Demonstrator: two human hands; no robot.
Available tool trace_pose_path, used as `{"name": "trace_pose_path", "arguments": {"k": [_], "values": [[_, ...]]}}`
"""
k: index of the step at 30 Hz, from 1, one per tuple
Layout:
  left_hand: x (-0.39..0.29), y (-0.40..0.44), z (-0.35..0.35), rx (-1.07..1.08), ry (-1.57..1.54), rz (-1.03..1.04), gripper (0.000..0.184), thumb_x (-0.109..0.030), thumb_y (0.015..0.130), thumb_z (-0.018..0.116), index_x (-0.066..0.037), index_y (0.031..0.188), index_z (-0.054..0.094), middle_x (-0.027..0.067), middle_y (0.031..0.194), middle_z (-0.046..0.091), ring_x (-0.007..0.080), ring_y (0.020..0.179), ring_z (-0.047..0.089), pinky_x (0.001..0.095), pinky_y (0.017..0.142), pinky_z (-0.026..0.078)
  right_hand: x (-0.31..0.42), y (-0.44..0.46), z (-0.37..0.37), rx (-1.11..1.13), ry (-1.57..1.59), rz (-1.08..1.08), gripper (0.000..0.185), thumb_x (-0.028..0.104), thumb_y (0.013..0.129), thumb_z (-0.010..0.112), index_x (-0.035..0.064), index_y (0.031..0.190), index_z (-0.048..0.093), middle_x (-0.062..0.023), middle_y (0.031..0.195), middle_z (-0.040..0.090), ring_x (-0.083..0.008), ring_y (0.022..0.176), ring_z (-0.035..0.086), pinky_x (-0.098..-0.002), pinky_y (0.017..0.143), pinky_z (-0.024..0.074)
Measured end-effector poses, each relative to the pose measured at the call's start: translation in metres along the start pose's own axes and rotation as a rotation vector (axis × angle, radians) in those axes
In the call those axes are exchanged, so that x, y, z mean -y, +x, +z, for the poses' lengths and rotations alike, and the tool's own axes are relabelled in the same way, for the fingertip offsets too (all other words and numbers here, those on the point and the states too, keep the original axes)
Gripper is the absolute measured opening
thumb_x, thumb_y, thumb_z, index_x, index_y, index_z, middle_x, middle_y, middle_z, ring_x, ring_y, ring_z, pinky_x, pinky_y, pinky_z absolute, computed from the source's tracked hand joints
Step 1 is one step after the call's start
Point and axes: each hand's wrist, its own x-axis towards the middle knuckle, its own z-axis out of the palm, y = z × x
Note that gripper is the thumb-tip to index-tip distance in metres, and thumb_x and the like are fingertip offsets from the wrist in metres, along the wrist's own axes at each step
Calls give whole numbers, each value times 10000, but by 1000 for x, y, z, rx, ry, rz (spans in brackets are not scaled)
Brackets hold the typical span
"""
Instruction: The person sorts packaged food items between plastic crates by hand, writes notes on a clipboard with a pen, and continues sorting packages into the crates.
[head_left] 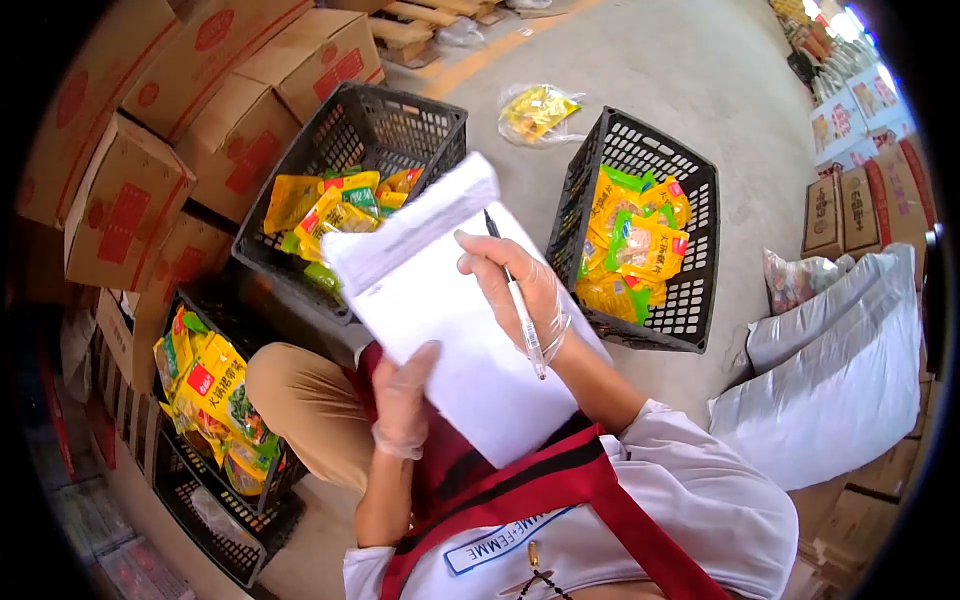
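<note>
Paper [430, 320], white, flat, curled over at its far end, is held aslant over dark-red cloth [430, 470]. Left hand [402, 395], in thin clear plastic, clamps its left edge; right hand [540, 295], likewise gloved, is closed around a slim pen [523, 320]. Beyond: black lattice-walled crates [708, 250] of glossy yellow pouches [645, 245], on smooth grey floor [640, 70].

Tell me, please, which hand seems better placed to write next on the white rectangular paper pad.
Probably the right hand: it holds the slim black-and-white pen over the paper pad, while the left hand grips the pad's edge.
</note>
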Motion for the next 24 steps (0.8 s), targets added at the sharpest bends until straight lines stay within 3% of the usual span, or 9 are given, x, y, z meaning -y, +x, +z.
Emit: {"name": "trace_pose_path", "arguments": {"k": [2, 5, 8, 10, 12, 16, 21, 22, 24], "values": [[-18, -5, -6, -79, 9, 83, 374, -82, 810, 602, 35, 1152, 507, 73, 1062, 578, 160, 917, 551, 286, 828, 437, 14, 8, -7, -18, -8, -75, 235, 4, 813, 581, 43, 1044, 568, -119, 772, 610, -257, 691, 607, -332, 615, 473], [-43, -15, -26, -225, 28, 242, 447, -128, 771, 657, 16, 1161, 495, 94, 1041, 578, 186, 915, 558, 295, 819, 450, 18, 14, -3, 18, -170, -178, 263, -14, 835, 536, 47, 1090, 548, -117, 859, 620, -235, 721, 606, -309, 640, 481], [-67, -35, -43, -307, -9, 535, 477, -118, 796, 598, 42, 1217, 440, 127, 1089, 545, 206, 973, 542, 317, 838, 445, 36, 27, 4, 48, -161, -287, 263, -32, 817, 543, 46, 1069, 536, -119, 859, 619, -264, 739, 614, -327, 648, 485], [-84, -62, -62, -321, -69, 514, 475, -155, 831, 543, 64, 1231, 410, 126, 1120, 530, 202, 1008, 525, 314, 854, 432, 50, 39, 12, 77, -132, -363, 291, -48, 802, 544, 44, 1077, 518, -110, 851, 619, -261, 750, 615, -324, 659, 487], [-94, -84, -77, -372, -61, 652, 465, -212, 869, 488, 68, 1232, 407, 120, 1144, 519, 190, 1028, 512, 308, 866, 419, 52, 55, 25, -66, -120, -496, 303, 16, 787, 562, 40, 1088, 533, -137, 803, 608, -290, 658, 599, -351, 600, 472], [-94, -140, -118, -567, 26, 895, 431, -239, 914, 415, 43, 1240, 414, 111, 1143, 526, 176, 1024, 518, 300, 866, 419, 94, 86, 27, 53, -18, -301, 391, 0, 798, 509, 78, 1181, 478, -133, 873, 622, -266, 690, 616, -319, 619, 476], [-69, -188, -159, -713, -163, 918, 412, -258, 928, 435, 26, 1226, 432, 81, 1140, 537, 149, 1033, 516, 297, 874, 423, 156, 90, 86, 230, -162, -617, 364, 30, 772, 529, 92, 1130, 516, -107, 845, 653, -290, 772, 618, -387, 676, 491], [-64, -196, -166, -734, -247, 902, 405, -259, 927, 447, 21, 1219, 440, 74, 1137, 541, 144, 1031, 518, 300, 880, 423, 171, 82, 101, 327, -187, -633, 391, 1, 785, 498, 123, 1156, 518, -82, 932, 654, -297, 856, 620, -364, 713, 492], [-42, -205, -186, -746, -331, 888, 397, -240, 917, 472, 20, 1215, 448, 75, 1144, 542, 151, 1034, 520, 308, 891, 423, 184, 65, 145, 433, -254, -787, 410, 3, 758, 496, 96, 1157, 518, -100, 943, 649, -292, 855, 619, -365, 723, 500]]}}
